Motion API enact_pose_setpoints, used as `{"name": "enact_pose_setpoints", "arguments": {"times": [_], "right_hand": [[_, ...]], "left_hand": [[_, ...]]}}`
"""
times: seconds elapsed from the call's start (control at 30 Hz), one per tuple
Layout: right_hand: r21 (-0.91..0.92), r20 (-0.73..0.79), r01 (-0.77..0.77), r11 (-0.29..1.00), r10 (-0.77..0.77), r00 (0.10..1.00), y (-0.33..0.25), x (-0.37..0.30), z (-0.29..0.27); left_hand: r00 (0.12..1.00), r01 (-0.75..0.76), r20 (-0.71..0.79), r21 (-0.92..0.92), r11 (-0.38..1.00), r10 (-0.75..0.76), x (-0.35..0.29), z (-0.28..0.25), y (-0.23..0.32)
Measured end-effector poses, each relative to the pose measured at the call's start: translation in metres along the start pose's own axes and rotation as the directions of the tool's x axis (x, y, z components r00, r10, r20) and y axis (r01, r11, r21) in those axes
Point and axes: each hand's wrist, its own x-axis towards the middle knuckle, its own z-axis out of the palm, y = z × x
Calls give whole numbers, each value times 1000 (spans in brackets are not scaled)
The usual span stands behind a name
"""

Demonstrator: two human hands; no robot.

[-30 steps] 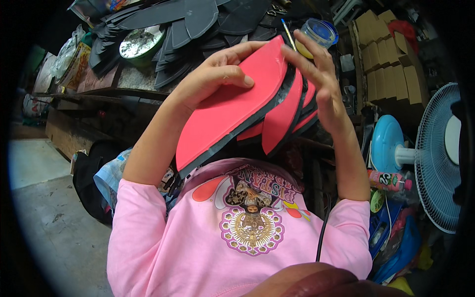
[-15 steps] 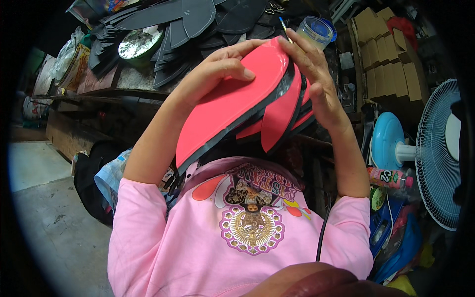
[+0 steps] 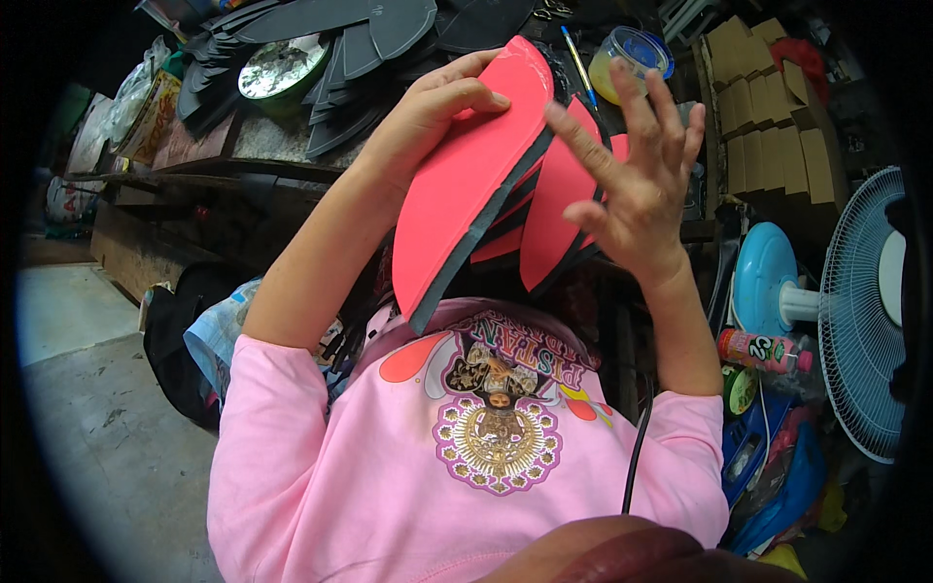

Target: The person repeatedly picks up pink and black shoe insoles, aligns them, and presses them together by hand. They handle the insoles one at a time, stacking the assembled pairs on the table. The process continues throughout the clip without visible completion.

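Red sheet raised since earlier | left hand pinches it (thumb on top) | right hand spread, near another red piece

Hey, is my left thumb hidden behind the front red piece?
No, the left hand has its thumb in plain view, on the near face of the front red piece.

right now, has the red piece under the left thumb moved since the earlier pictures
Yes. Against the green bowl, the red piece has turned steeper: its lower tip swung right, its upper end slightly up and left.
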Motion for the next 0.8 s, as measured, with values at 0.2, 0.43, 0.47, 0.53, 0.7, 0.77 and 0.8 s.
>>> {"name": "enact_pose_setpoints", "arguments": {"times": [0.2, 0.43, 0.47, 0.53, 0.7, 0.77, 0.8], "right_hand": [[350, -25, 89, 933, -86, 996, 1, -1, -5], [305, 18, -8, 952, 2, 1000, -1, 5, 14], [320, 33, 29, 947, -41, 999, -10, 0, 14], [352, 18, 117, 929, -132, 991, -18, -8, 11], [474, 1, 93, 875, -106, 994, 5, -5, 7], [460, 40, 8, 888, -30, 999, 15, -1, 14], [501, 19, -9, 866, 0, 1000, 20, 2, 21]], "left_hand": [[1000, 3, -25, 4, 1000, -3, -3, -2, -2], [1000, -20, -1, 24, 1000, 20, -4, 5, -1], [999, -33, -4, 43, 999, 33, -4, 4, 0], [999, -40, -24, 84, 996, 43, -4, 0, 1], [999, -30, 42, 38, 999, 28, -1, -3, 0], [993, 0, 119, 64, 998, -8, -1, -3, 1], [985, 28, 167, 95, 995, -43, -2, -2, 1]]}}
